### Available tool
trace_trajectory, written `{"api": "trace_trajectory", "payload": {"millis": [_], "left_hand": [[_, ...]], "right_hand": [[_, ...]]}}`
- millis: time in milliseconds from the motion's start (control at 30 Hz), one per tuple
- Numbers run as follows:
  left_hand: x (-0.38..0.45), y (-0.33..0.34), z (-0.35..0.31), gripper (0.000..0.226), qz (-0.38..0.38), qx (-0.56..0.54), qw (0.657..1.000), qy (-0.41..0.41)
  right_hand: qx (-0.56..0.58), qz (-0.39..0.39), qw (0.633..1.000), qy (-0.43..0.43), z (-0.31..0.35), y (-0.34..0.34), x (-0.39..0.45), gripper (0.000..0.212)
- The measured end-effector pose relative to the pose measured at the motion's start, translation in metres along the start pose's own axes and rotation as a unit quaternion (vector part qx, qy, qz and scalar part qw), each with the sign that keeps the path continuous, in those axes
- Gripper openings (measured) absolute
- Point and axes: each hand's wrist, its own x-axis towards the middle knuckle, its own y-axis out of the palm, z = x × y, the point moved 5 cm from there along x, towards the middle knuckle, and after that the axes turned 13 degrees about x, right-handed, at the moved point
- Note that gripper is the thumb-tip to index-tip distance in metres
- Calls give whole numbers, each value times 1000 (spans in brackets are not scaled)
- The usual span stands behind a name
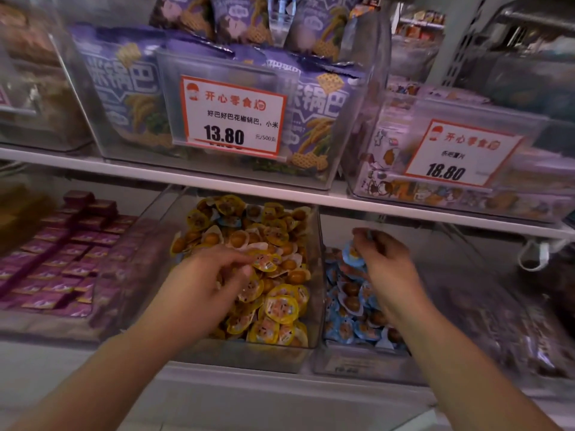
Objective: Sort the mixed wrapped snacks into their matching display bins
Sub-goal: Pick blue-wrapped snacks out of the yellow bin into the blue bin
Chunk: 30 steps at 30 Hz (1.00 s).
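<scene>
Yellow-wrapped snack [267, 262]: one small round sealed cup, pinched between thumb and fingertips of my left hand [208, 284], just above the heap in the middle clear bin [314, 275]. Its printed lid faces up and toward me; the cup is round, so I cannot read a long axis.

Left hand: forearm enters from lower left, reaching up and right into the middle bin, palm down, fingers curled round the yellow cup.

Blue-wrapped snack [354, 255]: same cup shape, gripped in my right hand [385, 269], held over the right clear bin [357, 362], lid turned leftward. Whether the hand holds more than one I cannot tell.

Right hand: forearm enters from lower right, wrist bent, fingers bunched and curled upward around the blue cup.

Middle bin: mostly yellow cups, a few blue ones [231, 220] near its back.

Right bin: blue cups, heaped.

Left bin [102, 318]: purple square packets [71, 244] in rows.

Upper shelf [186, 175]: purple crisp bags [124, 88] behind a price card [231, 116] reading 13.80; a second card [460, 154] reading 18.80 on the bin beside it
</scene>
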Motion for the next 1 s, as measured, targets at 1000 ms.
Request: {"api": "trace_trajectory", "payload": {"millis": [1000], "left_hand": [[-57, -83, 86, 21, -62, 22, 994, -91]], "right_hand": [[-485, 564, 660, -105, -26, 221, -104, 47]]}}
